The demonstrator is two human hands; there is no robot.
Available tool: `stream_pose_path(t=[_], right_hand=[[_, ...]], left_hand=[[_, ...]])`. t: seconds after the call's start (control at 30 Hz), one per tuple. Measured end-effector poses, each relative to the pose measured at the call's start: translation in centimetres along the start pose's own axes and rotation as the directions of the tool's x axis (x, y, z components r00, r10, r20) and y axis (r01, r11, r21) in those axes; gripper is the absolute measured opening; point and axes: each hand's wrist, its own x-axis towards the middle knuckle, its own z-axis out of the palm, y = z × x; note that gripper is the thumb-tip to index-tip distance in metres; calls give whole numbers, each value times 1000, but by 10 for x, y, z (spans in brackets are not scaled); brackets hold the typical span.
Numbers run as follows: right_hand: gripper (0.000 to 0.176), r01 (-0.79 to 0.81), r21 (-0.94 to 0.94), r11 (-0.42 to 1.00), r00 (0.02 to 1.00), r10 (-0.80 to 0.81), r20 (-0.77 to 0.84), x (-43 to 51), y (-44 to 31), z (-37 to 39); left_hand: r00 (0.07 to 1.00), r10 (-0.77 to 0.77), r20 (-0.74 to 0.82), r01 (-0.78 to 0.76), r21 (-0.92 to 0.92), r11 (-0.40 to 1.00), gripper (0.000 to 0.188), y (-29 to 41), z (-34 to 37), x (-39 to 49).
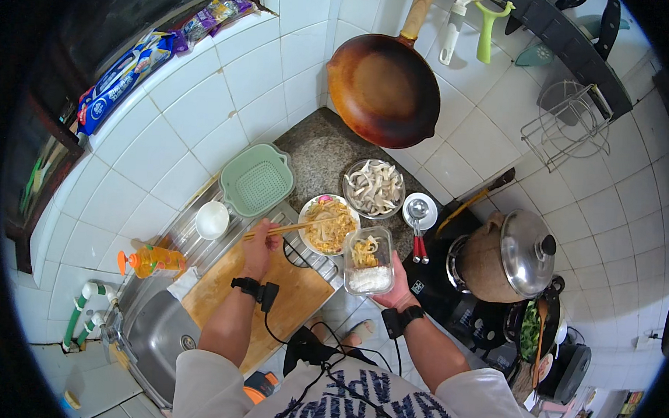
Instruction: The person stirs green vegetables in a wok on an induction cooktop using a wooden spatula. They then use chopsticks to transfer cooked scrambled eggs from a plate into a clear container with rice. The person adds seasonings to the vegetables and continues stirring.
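My left hand (260, 242) grips a pair of wooden chopsticks (287, 228). Their tips reach over a white bowl (302, 236) filled with a yellowish cooked dish of egg and pale strips (329, 224). From below and the side, my right hand (393, 288) holds up a clear rectangular food container (389, 249). Inside it, white rice (369, 279) lies at the near end and some of the yellowish food (366, 251) at the far end. The container's far edge appears close to the bowl's rim; whether they touch I cannot tell.
A glass bowl of oyster mushrooms (374, 188) stands behind, beside a small white dish (431, 215) with red-handled spoons (418, 228). Rightward are a lidded pot (484, 264) and a pan of greens (530, 332). Leftward are a cutting board (298, 296), green colander (257, 178) and sink (159, 327).
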Motion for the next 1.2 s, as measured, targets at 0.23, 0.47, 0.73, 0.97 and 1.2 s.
stream_pose_path(t=[0.23,0.47,0.73,0.97,1.2], right_hand=[[76,9,-29,1000,1000,-8,16,16,0,4],[77,-44,-5,999,998,44,36,42,6,14],[71,-54,9,999,993,52,105,47,13,25],[70,-77,20,997,995,75,70,34,10,29],[72,-80,-3,997,995,80,63,27,6,31]], left_hand=[[997,30,64,-25,-85,996,36,36,2,-11],[988,48,145,-51,19,999,36,68,24,-31],[956,45,290,-175,442,880,40,97,64,-53],[845,266,464,-420,269,867,25,120,72,-67],[629,180,756,-681,425,596,7,132,81,-78]])
